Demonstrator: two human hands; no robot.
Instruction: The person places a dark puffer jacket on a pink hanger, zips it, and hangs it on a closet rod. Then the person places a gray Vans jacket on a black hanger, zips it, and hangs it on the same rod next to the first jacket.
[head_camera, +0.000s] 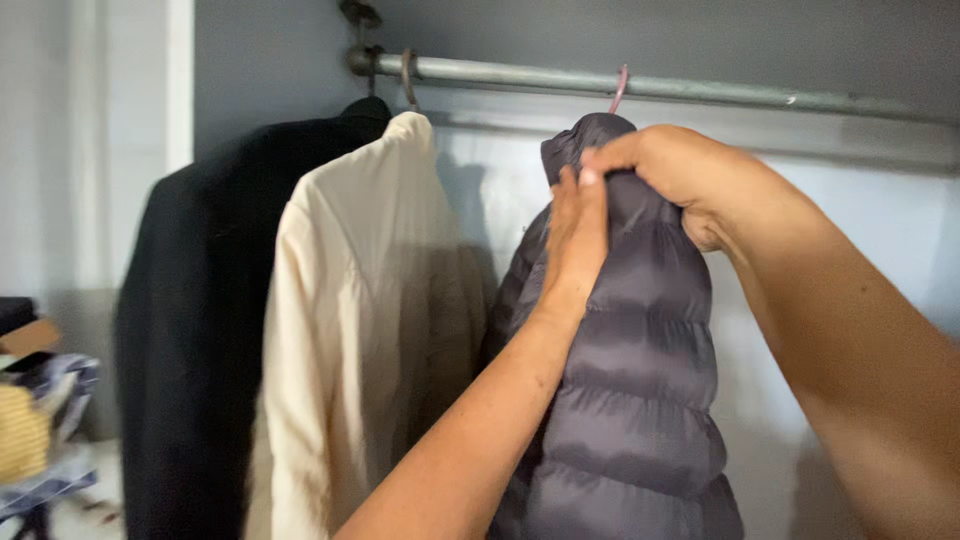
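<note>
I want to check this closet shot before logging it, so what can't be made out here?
Head view only:
- Hanger under the grey puffer jacket: covered by the collar, the left hand and right hand; only its pink hook shows.
- Jacket hems: cut off by the bottom edge.
- Black coat hanger: hidden by the cream jacket.
- Bundle at left: blurred, cropped.

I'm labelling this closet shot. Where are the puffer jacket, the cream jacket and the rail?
puffer jacket (640, 400): head view, quilted body.
cream jacket (350, 330): head view, front panel.
rail (520, 76): head view, bare middle stretch.
</note>
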